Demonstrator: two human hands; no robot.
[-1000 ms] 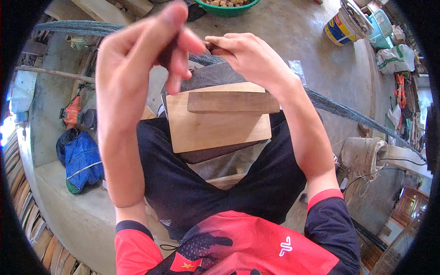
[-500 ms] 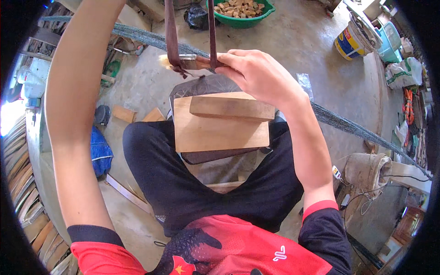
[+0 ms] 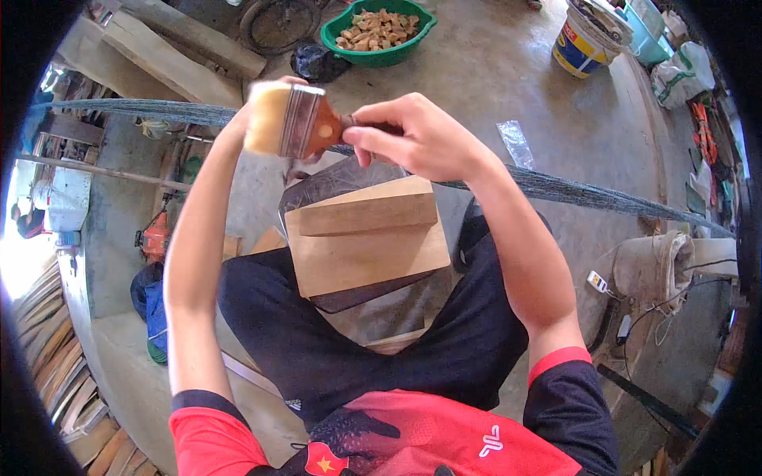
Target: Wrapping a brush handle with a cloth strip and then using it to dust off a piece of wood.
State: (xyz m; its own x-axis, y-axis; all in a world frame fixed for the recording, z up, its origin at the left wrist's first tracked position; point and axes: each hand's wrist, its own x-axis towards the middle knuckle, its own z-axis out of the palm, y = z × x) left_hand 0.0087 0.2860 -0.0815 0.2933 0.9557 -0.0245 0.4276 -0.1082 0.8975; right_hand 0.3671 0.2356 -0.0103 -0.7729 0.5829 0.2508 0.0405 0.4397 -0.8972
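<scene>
My right hand (image 3: 417, 139) grips the handle of a wide paintbrush (image 3: 313, 119), its pale bristles pointing left. My left hand (image 3: 242, 115) is raised behind the bristles, which hide most of its fingers, so its grip is unclear. Below the hands lies a light wooden board (image 3: 365, 262) with a darker rectangular wood block (image 3: 369, 214) along its back part. The board rests on a dark scratched stool top (image 3: 313, 186) between my knees.
A blue-grey netting hammock (image 3: 571, 190) stretches across behind the stool. Behind are a green basin (image 3: 357, 51) of wood pieces, a black bag (image 3: 313, 62) and a bucket (image 3: 579, 51). An orange tool (image 3: 155, 238) stands left; a hanging sack (image 3: 651, 270) and cords are right.
My left arm has come down from the top edge to behind the brush. The brown straps hanging around the brush half a second ago are mostly out of sight. The brush now shows broadside.
</scene>
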